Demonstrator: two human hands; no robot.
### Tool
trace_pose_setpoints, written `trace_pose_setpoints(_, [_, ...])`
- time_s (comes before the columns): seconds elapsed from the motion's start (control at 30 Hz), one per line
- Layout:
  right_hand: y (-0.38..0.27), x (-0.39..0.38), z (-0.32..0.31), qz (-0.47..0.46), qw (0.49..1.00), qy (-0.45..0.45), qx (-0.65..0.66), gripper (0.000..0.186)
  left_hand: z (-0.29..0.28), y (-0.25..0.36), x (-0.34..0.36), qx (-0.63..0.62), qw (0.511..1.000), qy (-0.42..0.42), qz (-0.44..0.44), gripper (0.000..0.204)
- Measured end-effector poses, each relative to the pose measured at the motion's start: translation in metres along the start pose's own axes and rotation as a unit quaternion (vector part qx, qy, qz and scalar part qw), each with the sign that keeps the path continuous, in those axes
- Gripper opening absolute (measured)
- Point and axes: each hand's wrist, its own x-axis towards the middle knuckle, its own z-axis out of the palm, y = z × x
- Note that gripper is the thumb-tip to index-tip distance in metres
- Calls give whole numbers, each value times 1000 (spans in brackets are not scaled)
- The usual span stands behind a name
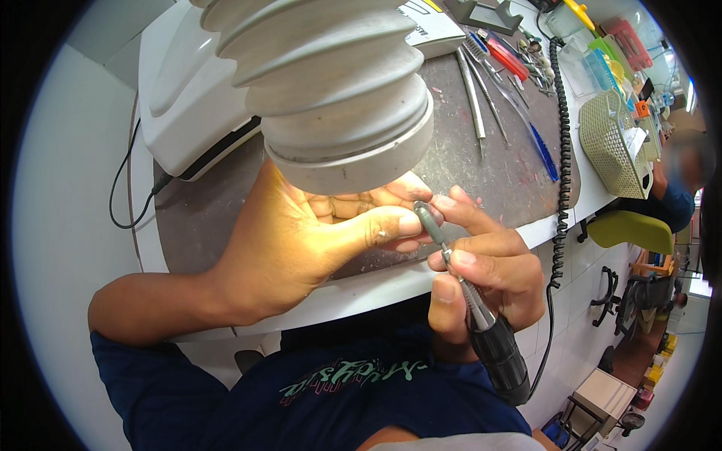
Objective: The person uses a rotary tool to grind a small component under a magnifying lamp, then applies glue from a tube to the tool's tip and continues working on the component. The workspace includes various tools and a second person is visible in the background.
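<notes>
As your right fingers (492,267) clasp the handpiece (496,353), work seems underway; what your curled left fingers (365,203) hold and what remains are unclear.

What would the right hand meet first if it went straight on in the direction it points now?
Most likely the left hand, near its thumb tip: the right hand aims the rotary handpiece up and to the left, its grey-green grinding bit right beside that tip. Whether they touch is unclear.

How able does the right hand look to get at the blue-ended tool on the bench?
Probably not as is: the right hand is holding the black handpiece, though nothing seems to stand between that hand and the blue-ended tool.
</notes>
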Motion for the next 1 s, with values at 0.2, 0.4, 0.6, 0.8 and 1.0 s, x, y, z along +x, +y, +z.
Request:
trace_pose_setpoints(0.2, [0, -1, 1, -1, 1000, 3, -4, 27, 0, 2, 0, 16, 1000, 2, -13, 20])
trace_pose_setpoints(0.4, [0, 0, 2, -6, 1000, 15, -6, 28, 2, 6, -2, 21, 1000, 4, -23, 22])
trace_pose_setpoints(0.6, [1, 0, 2, 3, 1000, 8, -9, 28, 1, 4, 0, 42, 999, 6, -6, 21])
trace_pose_setpoints(0.8, [0, 0, 0, -2, 1000, 6, -16, 28, 2, 2, 0, 45, 999, 14, -14, 22])
trace_pose_setpoints(1.0, [1, -1, 3, 1, 1000, 19, -11, 27, 1, 4, -1, 51, 999, 8, -5, 21])
